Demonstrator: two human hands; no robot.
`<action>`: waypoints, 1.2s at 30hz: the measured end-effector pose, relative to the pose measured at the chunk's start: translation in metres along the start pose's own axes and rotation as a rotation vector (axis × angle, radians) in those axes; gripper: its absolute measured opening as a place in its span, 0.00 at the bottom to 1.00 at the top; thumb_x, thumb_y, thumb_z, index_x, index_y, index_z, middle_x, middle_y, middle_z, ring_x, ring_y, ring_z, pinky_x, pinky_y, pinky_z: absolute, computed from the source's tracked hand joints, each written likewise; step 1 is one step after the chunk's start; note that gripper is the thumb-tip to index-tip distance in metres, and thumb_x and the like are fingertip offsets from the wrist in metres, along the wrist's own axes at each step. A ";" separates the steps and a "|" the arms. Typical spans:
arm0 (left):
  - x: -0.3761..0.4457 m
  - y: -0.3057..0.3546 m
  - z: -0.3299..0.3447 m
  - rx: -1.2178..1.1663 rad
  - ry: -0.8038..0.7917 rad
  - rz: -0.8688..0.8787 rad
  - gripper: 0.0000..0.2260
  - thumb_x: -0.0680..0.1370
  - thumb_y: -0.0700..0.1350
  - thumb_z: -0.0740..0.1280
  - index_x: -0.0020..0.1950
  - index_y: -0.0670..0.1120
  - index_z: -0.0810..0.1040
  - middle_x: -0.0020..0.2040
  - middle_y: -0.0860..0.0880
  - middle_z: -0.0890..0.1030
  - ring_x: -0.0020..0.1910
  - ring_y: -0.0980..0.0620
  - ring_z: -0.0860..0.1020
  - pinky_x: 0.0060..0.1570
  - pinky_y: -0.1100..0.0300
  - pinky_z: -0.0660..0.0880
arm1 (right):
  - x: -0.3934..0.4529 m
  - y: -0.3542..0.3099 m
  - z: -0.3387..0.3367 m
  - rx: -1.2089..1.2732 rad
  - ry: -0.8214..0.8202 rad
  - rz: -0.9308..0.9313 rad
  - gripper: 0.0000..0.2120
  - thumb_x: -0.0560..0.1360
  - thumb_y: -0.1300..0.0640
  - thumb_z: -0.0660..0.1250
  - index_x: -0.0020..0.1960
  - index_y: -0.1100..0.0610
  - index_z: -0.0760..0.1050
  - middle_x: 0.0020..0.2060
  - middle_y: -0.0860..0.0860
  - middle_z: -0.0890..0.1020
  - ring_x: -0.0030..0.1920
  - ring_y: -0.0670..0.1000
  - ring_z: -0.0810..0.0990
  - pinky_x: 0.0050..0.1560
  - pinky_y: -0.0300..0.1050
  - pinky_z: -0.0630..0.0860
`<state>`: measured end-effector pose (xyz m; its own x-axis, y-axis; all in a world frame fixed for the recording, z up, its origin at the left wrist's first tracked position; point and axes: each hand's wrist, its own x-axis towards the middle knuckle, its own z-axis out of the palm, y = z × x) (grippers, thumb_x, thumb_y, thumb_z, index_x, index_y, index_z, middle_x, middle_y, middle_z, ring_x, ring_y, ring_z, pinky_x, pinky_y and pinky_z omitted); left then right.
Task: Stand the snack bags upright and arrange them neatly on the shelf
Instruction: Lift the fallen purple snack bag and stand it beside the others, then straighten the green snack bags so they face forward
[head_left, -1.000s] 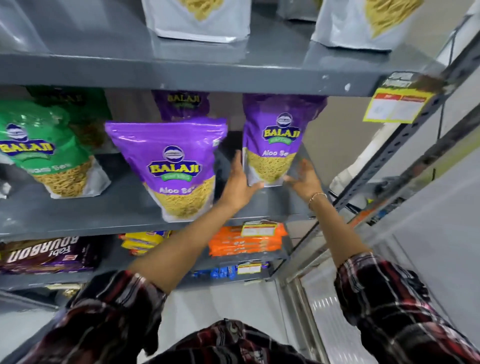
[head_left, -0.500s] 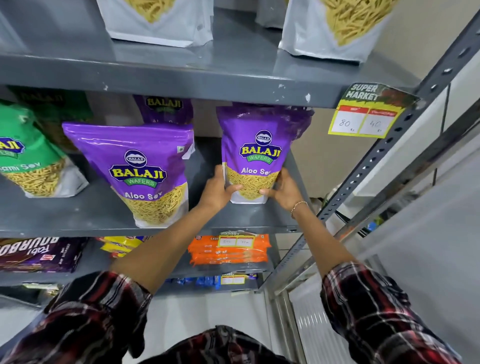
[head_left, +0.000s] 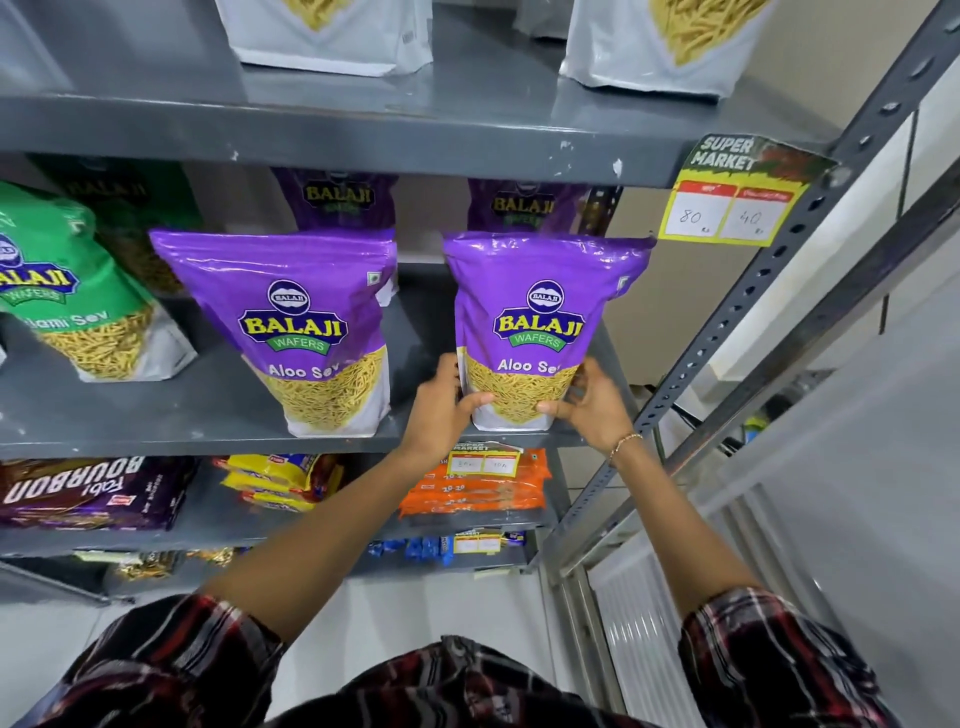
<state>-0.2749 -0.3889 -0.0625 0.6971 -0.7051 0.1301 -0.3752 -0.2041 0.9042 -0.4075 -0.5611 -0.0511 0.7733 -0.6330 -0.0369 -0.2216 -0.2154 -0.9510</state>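
Note:
A purple Aloo Sev bag (head_left: 535, 306) stands upright at the front right of the grey middle shelf (head_left: 208, 410). My left hand (head_left: 441, 410) grips its lower left corner and my right hand (head_left: 592, 405) grips its lower right corner. A second purple Aloo Sev bag (head_left: 296, 322) stands upright to its left, untouched. Two more purple bags (head_left: 337, 200) (head_left: 524, 205) stand behind these, mostly hidden. A green sev bag (head_left: 67, 291) leans at the far left.
White snack bags (head_left: 332, 36) stand on the shelf above. A yellow price tag (head_left: 732, 202) hangs off its right edge beside the slotted upright post (head_left: 727, 322). Orange packs (head_left: 478, 488), yellow packs (head_left: 280, 478) and Bourbon biscuit packs (head_left: 88, 493) lie on the shelf below.
The right purple bag has come forward to the shelf's front edge between my hands, with another purple bag now showing behind it. My hands went from its sides to gripping its bottom corners.

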 end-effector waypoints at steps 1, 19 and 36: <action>-0.002 0.000 0.001 -0.009 -0.001 0.002 0.22 0.74 0.47 0.70 0.63 0.45 0.65 0.59 0.44 0.81 0.56 0.48 0.81 0.54 0.47 0.79 | -0.001 0.001 0.000 -0.001 0.006 -0.001 0.30 0.62 0.67 0.76 0.58 0.54 0.66 0.49 0.45 0.78 0.51 0.44 0.78 0.53 0.45 0.77; -0.094 -0.061 -0.096 0.035 0.243 -0.110 0.08 0.79 0.50 0.63 0.45 0.49 0.79 0.37 0.53 0.82 0.38 0.57 0.80 0.42 0.56 0.77 | -0.092 -0.008 0.174 -0.061 0.186 -0.195 0.05 0.74 0.49 0.64 0.41 0.47 0.72 0.31 0.45 0.77 0.32 0.42 0.74 0.37 0.39 0.72; -0.029 -0.178 -0.430 0.205 0.308 -0.326 0.43 0.67 0.39 0.77 0.73 0.35 0.53 0.71 0.35 0.62 0.70 0.41 0.64 0.67 0.56 0.63 | 0.035 -0.157 0.462 -0.086 -0.204 -0.096 0.41 0.70 0.60 0.71 0.73 0.64 0.48 0.73 0.59 0.60 0.71 0.52 0.61 0.69 0.38 0.57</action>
<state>0.0349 -0.0400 -0.0522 0.9347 -0.3553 -0.0043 -0.1983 -0.5317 0.8234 -0.0711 -0.2055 -0.0446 0.8953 -0.4451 -0.0165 -0.1838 -0.3354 -0.9240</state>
